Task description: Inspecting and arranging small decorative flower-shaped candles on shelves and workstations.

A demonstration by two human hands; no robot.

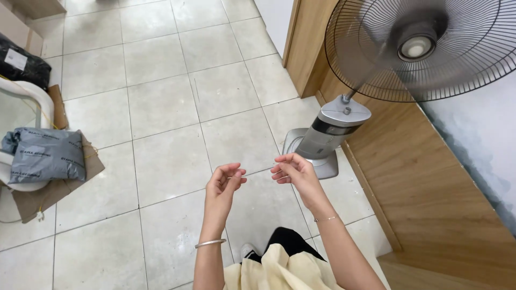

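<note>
Both forearms are raised over the tiled floor (pixel 161 107), the left hand (pixel 224 182) and right hand (pixel 292 171) each pinching an end of a thin thread (pixel 259 171) stretched between them, near the fan (pixel 333 126).

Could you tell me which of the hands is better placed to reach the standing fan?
Probably the right hand: it hangs just beside the fan's grey base, while the left hand is further away.

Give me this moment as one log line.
left hand: pinched on thin thread | right hand: pinched on thread | standing fan ahead
</note>
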